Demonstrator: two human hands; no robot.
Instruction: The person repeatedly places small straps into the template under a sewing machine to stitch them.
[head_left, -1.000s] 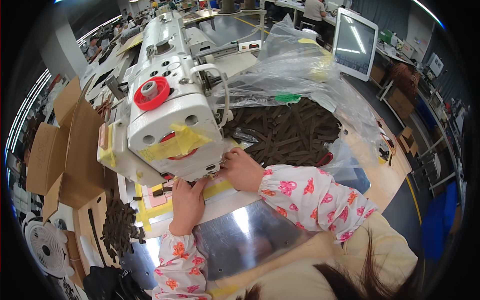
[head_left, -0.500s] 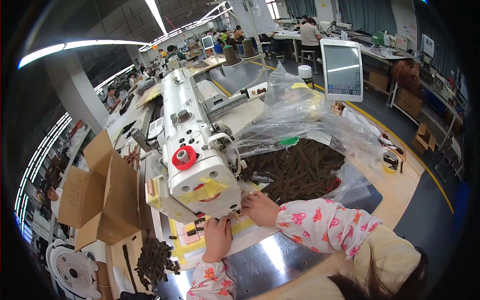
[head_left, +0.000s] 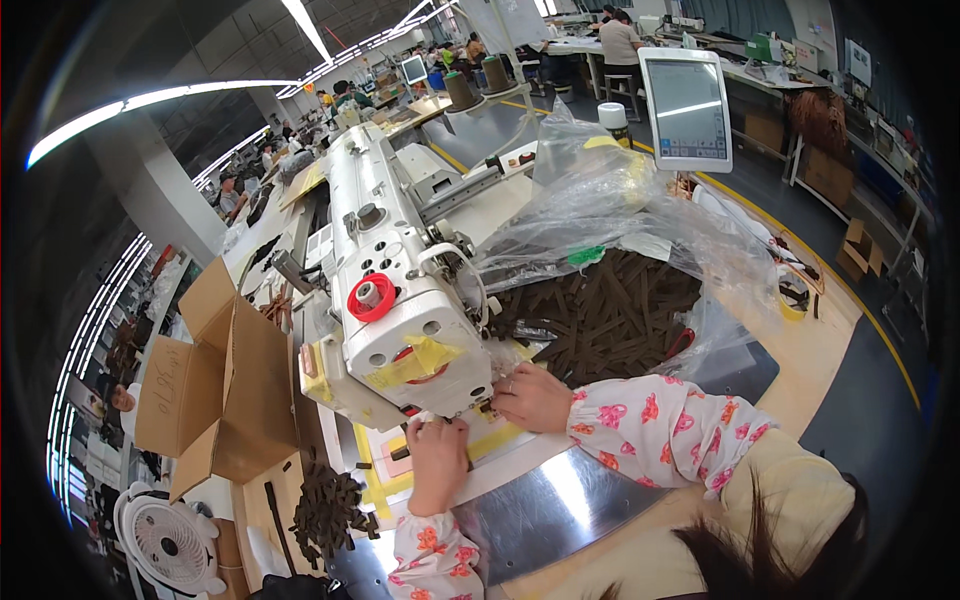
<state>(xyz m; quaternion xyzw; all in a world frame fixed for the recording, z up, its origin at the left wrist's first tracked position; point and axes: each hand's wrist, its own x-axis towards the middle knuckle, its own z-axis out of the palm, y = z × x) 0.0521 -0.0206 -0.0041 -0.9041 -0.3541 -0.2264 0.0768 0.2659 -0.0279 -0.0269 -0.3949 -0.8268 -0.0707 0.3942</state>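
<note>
A white sewing machine [head_left: 385,270] stands in front of me, its head carrying a red dial [head_left: 370,298] and yellow tape. Under its front edge, my left hand [head_left: 438,460] is closed with bent fingers, beside a small dark brown strip piece [head_left: 400,453] on the yellow-taped plate [head_left: 490,440]. To the right of the head, my right hand [head_left: 533,398] is also closed, fingertips pinched by the work area. The head and the fingers hide what either hand holds. A large heap of dark brown strips [head_left: 600,320] lies just beyond my right hand, partly under clear plastic.
Small brown pieces [head_left: 330,508] are piled left of my left forearm. An open cardboard box [head_left: 255,400] and a white fan [head_left: 168,538] stand at the left. A tablet-like screen [head_left: 687,110] rises at the back right. Shiny metal [head_left: 545,520] covers the near table.
The whole view has shifted slightly. My left hand has moved a little left along the machine head's front edge, and the hands are slightly farther apart. Both stay by the work area.
</note>
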